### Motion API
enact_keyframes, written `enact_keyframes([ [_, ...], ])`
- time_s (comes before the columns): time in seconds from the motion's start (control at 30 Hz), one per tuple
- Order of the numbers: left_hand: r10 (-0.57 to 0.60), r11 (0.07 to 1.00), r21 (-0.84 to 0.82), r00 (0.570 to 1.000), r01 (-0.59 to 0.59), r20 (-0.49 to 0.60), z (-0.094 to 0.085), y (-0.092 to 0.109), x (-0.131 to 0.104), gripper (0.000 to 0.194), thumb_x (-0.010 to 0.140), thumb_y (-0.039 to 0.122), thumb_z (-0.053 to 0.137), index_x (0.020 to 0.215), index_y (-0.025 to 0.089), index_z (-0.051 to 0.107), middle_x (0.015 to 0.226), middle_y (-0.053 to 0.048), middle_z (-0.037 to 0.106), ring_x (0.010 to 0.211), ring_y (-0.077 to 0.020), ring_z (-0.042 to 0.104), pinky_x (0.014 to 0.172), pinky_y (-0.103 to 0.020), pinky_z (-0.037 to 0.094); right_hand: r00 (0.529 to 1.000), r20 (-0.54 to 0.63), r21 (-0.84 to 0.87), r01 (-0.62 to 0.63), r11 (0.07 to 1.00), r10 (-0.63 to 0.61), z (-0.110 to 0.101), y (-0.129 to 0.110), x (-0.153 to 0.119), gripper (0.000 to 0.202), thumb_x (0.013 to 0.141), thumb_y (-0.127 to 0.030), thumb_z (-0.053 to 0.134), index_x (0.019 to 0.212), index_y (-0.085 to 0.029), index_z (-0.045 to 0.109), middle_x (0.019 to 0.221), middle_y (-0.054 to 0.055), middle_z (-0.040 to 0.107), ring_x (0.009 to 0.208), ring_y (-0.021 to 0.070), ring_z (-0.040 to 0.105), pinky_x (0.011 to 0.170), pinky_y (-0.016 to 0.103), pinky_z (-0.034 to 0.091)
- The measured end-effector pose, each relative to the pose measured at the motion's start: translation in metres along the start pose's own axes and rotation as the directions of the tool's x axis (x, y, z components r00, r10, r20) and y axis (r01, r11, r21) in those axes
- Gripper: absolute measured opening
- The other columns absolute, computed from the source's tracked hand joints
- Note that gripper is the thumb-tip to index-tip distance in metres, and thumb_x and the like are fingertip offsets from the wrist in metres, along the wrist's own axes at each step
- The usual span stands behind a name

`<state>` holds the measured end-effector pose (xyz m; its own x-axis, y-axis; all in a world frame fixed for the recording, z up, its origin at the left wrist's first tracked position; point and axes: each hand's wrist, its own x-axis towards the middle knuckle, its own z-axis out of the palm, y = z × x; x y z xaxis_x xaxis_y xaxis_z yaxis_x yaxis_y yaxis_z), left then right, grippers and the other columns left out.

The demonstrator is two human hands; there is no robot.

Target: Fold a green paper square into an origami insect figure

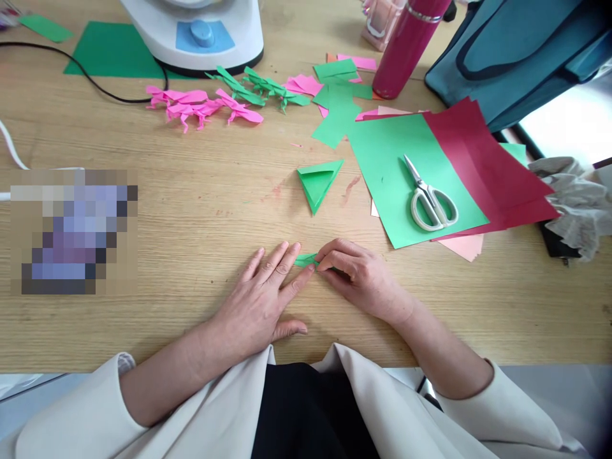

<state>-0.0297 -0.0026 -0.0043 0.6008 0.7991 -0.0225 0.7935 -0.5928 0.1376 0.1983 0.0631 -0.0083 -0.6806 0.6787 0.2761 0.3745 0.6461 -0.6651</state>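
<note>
A narrow folded strip of green paper [305, 260] lies flat on the table between my two hands, partly covered by them. My left hand [268, 293] rests palm down with its fingers spread, the index fingertip touching the paper's near edge. The thumb and fingers of my right hand [361, 274] are pinched together on the paper's right part, which they hide. Just beyond my hands sits a green folded paper triangle [319, 185] with a turned-over top edge.
White-handled scissors [433, 207] lie on a green sheet [382, 166] over red sheets [502, 185] at right. Pink [191, 105] and green folded figures [268, 86] stand farther back, near a white lamp base [205, 38]. A magenta bottle [404, 48] stands beside a teal bag [516, 57].
</note>
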Motion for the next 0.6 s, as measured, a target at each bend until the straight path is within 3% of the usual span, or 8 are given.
enact_keyframes([
  [0.17,-0.059,0.997,0.045,0.998,0.06,-0.018,0.006,0.008,-0.001,0.107,0.085,0.078,0.048,0.156,0.001,0.028,0.162,-0.023,0.029,0.151,-0.0387,0.027,0.122,-0.058,0.024,1.0,-0.004,-0.014,0.001,1.0,-0.001,0.0,0.0,0.001,0.015,0.098,-0.013,0.052,0.089,-0.019,0.062,0.104,0.008,0.068,0.093,0.0172,0.065,0.082,0.033,0.052],
  [0.37,-0.176,0.983,0.046,0.983,0.178,-0.06,0.005,0.024,0.005,0.096,0.091,0.076,0.035,0.155,0.004,0.034,0.161,-0.022,0.032,0.149,-0.0394,0.033,0.118,-0.063,0.026,1.0,-0.014,-0.022,0.004,1.0,-0.004,0.0,-0.001,0.0,0.015,0.099,-0.014,0.052,0.088,-0.02,0.061,0.103,0.007,0.068,0.093,0.0171,0.066,0.082,0.032,0.052],
  [0.6,-0.171,0.985,0.031,0.984,0.172,-0.044,0.007,0.023,0.006,0.094,0.091,0.075,0.036,0.155,0.007,0.033,0.162,-0.018,0.031,0.15,-0.0372,0.03,0.12,-0.062,0.021,1.0,-0.015,-0.03,0.009,0.999,-0.009,0.001,-0.001,0.0,0.015,0.098,-0.013,0.052,0.087,-0.019,0.061,0.102,0.008,0.068,0.092,0.0176,0.066,0.082,0.032,0.051],
])
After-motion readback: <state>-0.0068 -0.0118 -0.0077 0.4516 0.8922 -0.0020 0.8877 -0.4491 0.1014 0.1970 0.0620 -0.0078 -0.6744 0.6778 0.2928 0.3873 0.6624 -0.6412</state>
